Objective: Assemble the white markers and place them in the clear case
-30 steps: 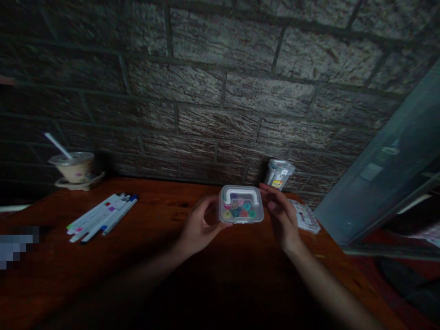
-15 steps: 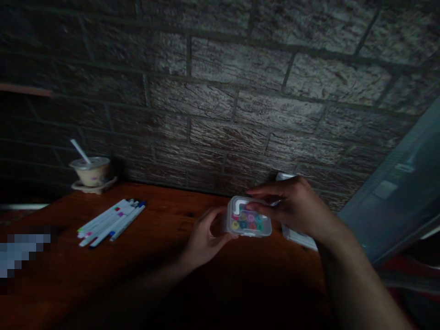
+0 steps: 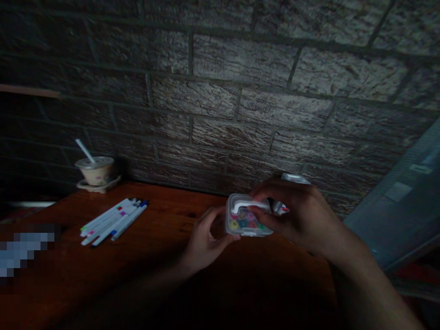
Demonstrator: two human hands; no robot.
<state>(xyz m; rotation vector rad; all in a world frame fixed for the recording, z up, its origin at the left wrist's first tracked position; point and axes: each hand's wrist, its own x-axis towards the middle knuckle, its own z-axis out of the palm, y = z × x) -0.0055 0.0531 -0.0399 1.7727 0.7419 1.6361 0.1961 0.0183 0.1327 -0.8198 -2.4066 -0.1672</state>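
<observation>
A small clear plastic box (image 3: 244, 221) with a white handle (image 3: 241, 204) on its lid is held above the wooden table. Several round pieces in different colours show through the lid. My left hand (image 3: 202, 240) is closed on the box's left side, thumb at the lower edge and fingers behind. My right hand (image 3: 298, 211) comes in from the right, its thumb and forefinger pinching the white handle. Its other fingers are partly hidden. Behind this hand stands a clear, shiny container (image 3: 294, 178), mostly covered by the hand.
On the left of the wooden table (image 3: 168, 201) lie several white markers (image 3: 115, 220). A lidded drink cup (image 3: 96, 170) with a straw sits in a cardboard holder (image 3: 103, 184) near the brick wall (image 3: 213, 105). A grey translucent panel (image 3: 395, 197) rises at the right.
My right thumb and forefinger have closed on the white handle, which now looks raised from the lid. My left hand keeps its hold on the box. The view has shifted slightly.
</observation>
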